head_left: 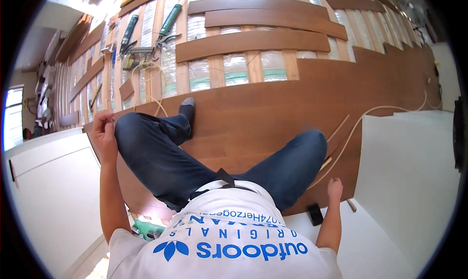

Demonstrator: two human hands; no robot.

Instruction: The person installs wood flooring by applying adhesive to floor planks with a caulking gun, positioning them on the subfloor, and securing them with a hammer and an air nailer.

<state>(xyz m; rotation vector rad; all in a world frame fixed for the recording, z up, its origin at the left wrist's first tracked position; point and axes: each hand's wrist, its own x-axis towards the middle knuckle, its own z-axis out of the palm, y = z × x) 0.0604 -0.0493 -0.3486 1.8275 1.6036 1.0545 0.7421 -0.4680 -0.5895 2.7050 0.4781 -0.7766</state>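
My left hand (103, 128) is beside my bent left knee, its fingers curled in with nothing visible in them. On the right, my right hand (335, 187) is closed, and I see nothing in it either. It hangs past my right knee, close to a small black block-shaped object (315, 214) and a short wood strip (352, 206). I sit with my legs spread over laid brown floor planks (239, 113). Thin wood strips (337, 129) lie just beyond my right knee.
Ahead, loose planks (253, 44) lie across pale battens (182, 74). Two green-barrelled caulking guns (169, 20) and a small offcut (126, 90) are at the far left. A pale hose (358, 123) curves along the right. White cabinets (53, 181) stand at left, white panels (407, 157) at right.
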